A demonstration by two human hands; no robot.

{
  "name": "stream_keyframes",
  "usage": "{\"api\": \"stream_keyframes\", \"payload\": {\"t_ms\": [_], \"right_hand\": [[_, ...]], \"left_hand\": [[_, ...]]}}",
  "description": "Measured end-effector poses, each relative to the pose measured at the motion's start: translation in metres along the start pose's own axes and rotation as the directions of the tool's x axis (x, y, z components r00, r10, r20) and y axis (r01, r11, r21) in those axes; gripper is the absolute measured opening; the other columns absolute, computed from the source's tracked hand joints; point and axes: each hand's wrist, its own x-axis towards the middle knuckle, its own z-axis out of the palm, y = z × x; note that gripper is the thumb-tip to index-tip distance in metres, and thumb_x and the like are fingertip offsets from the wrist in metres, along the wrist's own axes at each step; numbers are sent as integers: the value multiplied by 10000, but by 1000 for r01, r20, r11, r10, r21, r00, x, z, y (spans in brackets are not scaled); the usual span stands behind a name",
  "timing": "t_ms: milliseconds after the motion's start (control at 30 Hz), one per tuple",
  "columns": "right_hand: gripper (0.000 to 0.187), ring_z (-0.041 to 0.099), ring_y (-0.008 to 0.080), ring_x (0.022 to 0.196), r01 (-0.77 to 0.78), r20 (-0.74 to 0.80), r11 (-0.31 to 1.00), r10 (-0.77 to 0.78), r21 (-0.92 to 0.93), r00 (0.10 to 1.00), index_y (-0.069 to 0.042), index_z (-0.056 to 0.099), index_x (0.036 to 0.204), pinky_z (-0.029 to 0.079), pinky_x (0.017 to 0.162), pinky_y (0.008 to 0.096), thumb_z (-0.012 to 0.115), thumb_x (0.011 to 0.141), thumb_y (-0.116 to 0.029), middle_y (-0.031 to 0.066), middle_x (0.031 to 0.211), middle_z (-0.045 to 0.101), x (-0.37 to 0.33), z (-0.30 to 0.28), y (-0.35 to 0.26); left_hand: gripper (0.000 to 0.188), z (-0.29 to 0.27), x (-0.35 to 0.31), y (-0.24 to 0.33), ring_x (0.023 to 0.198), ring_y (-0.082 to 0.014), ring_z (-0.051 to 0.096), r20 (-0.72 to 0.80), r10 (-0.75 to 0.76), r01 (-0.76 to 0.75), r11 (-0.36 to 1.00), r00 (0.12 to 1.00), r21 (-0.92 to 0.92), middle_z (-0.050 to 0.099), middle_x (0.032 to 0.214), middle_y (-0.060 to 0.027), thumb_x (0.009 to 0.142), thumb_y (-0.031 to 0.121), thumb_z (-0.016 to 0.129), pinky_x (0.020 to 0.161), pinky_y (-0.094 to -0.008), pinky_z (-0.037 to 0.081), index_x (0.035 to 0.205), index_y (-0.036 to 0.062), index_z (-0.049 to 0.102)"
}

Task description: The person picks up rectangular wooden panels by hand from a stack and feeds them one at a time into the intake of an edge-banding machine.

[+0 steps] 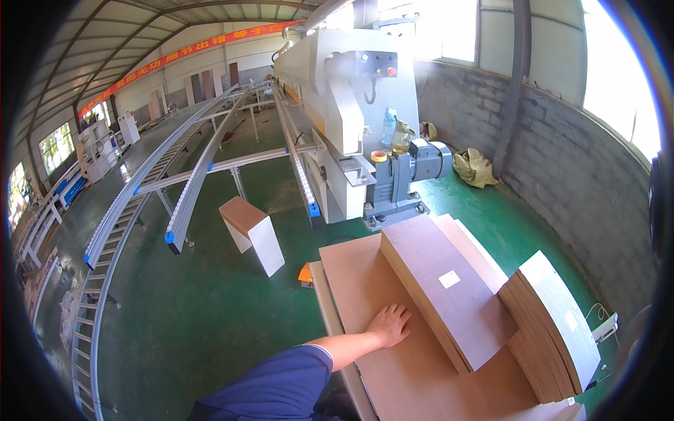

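Note:
My left hand [390,327] rests palm down, its fingers stretched out, on a large flat brown wood board [372,277]. It holds nothing. Just right of my fingers, on that board, sits a stack of narrower panels [428,256] with a smooth purplish-brown top and a small white label. Farther right stands a taller stack of panels [544,344] with a pale grey top and brown layered edges. My left arm, in a dark blue sleeve, reaches in from the lower edge. My right hand is out of view.
A big grey machine [393,77] with a motor [430,161] stands beyond the boards. A small bench [256,228] of panels sits on the green floor, left of the boards. Long metal rails [203,182] and a roller conveyor [105,288] run along the left. A block wall [547,147] closes the right.

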Motion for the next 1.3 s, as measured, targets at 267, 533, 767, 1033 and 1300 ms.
{"api": "stream_keyframes", "payload": {"t_ms": [267, 533, 767, 1033, 1300], "right_hand": [[296, 593, 313, 937, 37, -149, 995, -50, -88, 988, -45, 693, 1016, 508, 782, 448, 529, 898, -261, 157, 1040, 650, 1, -8, -4], [344, 600, 317, 919, -218, -143, 962, 242, 166, 960, -19, 672, 1010, 507, 766, 447, 535, 913, -319, 157, 1042, 650, 0, -19, -12], [329, 613, 305, 905, -7, -223, 999, -5, -53, 975, -35, 658, 967, 511, 771, 441, 515, 926, -329, 137, 1011, 651, -1, 22, 3], [390, 601, 326, 1060, -42, -102, 999, 45, 34, 994, -26, 675, 1053, 504, 876, 460, 502, 938, -356, 159, 1138, 650, -3, 70, 10], [449, 603, 323, 965, -212, -69, 973, 219, 93, 973, -23, 636, 1107, 496, 829, 467, 515, 932, -419, 146, 1083, 637, 0, 14, -5]], "left_hand": [[453, -6, 1, 2, 1245, -317, 495, 62, -35, 35, 999, 997, -5, 550, 1297, -141, 948, 362, 581, 1074, -441, 413, 1279, 53, 607], [444, -3, 0, 1, 1231, -309, 499, 46, -30, 30, 1000, 999, 0, 551, 1293, -136, 952, 365, 577, 1063, -432, 416, 1273, 60, 608], [449, 1, 5, 1, 1224, -311, 507, 46, -24, 24, 1000, 999, -8, 560, 1286, -137, 942, 361, 594, 1060, -435, 421, 1276, 61, 603], [440, 2, 4, -1, 1225, -316, 510, 31, -19, 19, 1000, 999, -1, 565, 1286, -143, 940, 364, 603, 1069, -438, 418, 1250, 53, 602], [465, 0, 3, 0, 1261, -316, 488, 44, -33, 33, 999, 998, -6, 546, 1346, -146, 947, 364, 596, 1090, -437, 400, 1290, 51, 595]]}}
